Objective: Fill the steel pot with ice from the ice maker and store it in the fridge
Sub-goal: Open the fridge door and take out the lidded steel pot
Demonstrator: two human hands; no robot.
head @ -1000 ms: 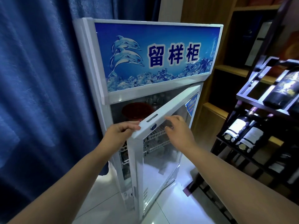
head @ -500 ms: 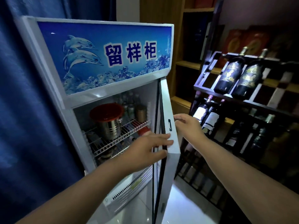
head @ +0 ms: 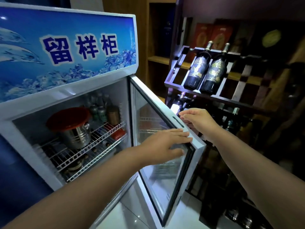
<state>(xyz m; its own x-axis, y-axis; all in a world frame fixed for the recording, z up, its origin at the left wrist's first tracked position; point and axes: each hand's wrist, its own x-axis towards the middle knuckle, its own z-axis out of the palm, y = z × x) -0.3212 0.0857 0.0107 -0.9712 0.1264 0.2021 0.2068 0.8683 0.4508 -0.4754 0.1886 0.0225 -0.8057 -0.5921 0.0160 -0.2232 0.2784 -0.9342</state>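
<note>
At center, left hand point(head: 165, 144) lies flat, fingers straight, on the open fridge door point(head: 158, 182); right hand point(head: 198, 123) grips its edge; steel pot point(head: 76, 138) inside, left.

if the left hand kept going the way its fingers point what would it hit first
The left hand lies flat on the door, fingertips at its edge. Past that it would probably meet the right hand, depth unclear.
</note>
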